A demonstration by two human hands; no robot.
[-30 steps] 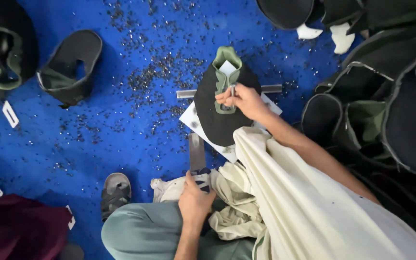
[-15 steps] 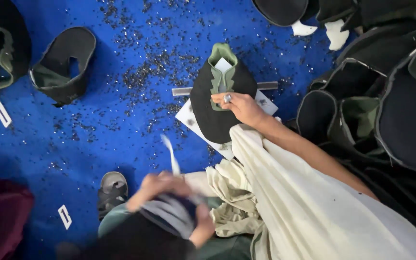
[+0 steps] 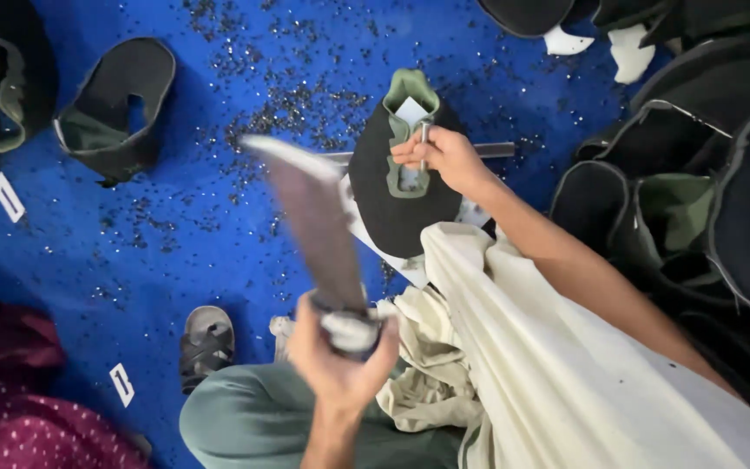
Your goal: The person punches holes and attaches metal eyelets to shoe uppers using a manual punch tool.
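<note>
the left hand (image 3: 340,356) has its fingers wrapped tight round a raised, motion-blurred flat blade (image 3: 310,217), while the right hand (image 3: 440,156) pinches a small metal punch (image 3: 424,143) upright on the black-and-green shoe upper (image 3: 401,187) lying on the blue floor (image 3: 175,234), steadying it.

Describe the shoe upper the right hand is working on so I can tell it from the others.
On the blue floor covering, look at centre top, where the right hand pinches a thin metal punch. Under it lies the black shoe upper with the green tongue. It alone rests on a white board; the others lie scattered.
</note>
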